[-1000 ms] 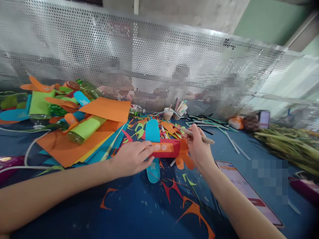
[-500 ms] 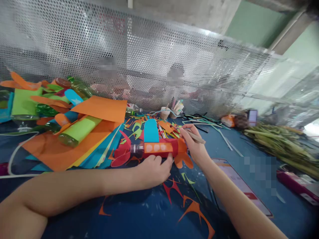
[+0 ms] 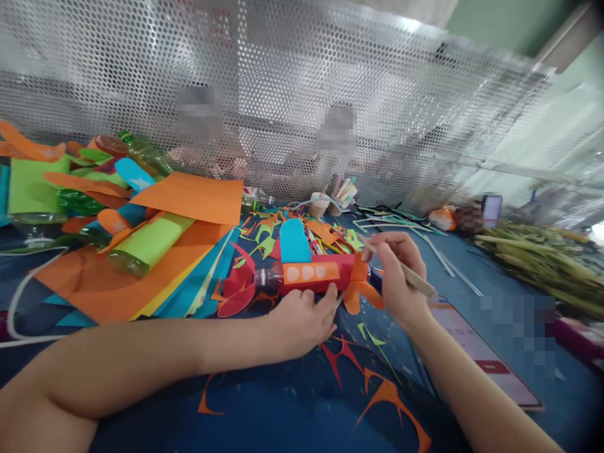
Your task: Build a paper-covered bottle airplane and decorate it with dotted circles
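Note:
A toy plane made from a plastic bottle wrapped in red paper (image 3: 311,272) lies on its side on the blue table. It bears an orange strip with pale round windows, a blue paper wing (image 3: 295,241), a red paper propeller (image 3: 238,289) at the neck and orange tail fins (image 3: 361,296). My left hand (image 3: 302,321) is against its near side, fingers pressed on the red wrap to hold it. Beside the tail, my right hand (image 3: 403,274) pinches a flat wooden stick (image 3: 418,280), its tip close to the orange fins.
On the left are coloured paper sheets (image 3: 113,283) and several wrapped bottles (image 3: 151,245). Paper scraps (image 3: 391,396) litter the table front. Cups (image 3: 319,204) stand near the perforated metal screen (image 3: 283,113). A tablet-like panel (image 3: 486,358) and dried stalks (image 3: 533,251) lie right.
My right hand has shifted right and turned, still pinching the stick, whose tip is now off to the tail's right. My left hand stays on the bottle. The view has tilted slightly.

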Demonstrator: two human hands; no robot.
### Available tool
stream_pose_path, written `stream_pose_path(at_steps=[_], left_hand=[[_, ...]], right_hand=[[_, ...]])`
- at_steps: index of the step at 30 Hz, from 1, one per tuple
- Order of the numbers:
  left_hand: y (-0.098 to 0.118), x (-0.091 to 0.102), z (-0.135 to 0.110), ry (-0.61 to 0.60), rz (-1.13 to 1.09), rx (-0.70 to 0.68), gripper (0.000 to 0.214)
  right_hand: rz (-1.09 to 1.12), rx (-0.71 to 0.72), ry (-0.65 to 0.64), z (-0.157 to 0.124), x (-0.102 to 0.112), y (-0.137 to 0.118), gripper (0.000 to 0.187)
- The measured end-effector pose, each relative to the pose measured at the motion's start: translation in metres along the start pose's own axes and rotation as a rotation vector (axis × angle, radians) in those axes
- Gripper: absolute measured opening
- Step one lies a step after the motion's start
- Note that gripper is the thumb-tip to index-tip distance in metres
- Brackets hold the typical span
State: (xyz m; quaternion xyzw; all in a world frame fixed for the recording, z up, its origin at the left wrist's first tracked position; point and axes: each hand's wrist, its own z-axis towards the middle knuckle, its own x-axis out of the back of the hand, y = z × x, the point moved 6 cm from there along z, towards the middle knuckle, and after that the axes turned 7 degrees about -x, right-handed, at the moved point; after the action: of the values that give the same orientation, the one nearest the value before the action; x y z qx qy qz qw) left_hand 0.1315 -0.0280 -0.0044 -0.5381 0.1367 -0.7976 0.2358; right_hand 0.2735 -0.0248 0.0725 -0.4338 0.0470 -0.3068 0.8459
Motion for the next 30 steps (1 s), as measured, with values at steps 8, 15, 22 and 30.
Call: stream_pose_path(at_steps=[8, 15, 22, 30], left_hand=[[-0.002, 0.003, 0.001, 0.0, -0.026, 0.018, 0.047], [-0.005, 0.003, 0.001, -0.031, -0.028, 0.006, 0.048], [-0.005, 0.006, 0.002, -0.023, -0.048, 0.0, 0.047], [-0.002, 0.005, 0.002, 0.011, -0.04, 0.003, 0.042]], right_hand=[[0.106, -0.29, -0.15, -0.006, -0.016, 0.022, 0.014], [0.044, -0.293, -0.11, -0.009, -0.01, 0.029, 0.028], [-0.037, -0.346, -0.124, -0.01, -0.012, 0.031, 0.028], [-0.024, -0.356, -0.154, -0.011, -0.014, 0.034, 0.029]])
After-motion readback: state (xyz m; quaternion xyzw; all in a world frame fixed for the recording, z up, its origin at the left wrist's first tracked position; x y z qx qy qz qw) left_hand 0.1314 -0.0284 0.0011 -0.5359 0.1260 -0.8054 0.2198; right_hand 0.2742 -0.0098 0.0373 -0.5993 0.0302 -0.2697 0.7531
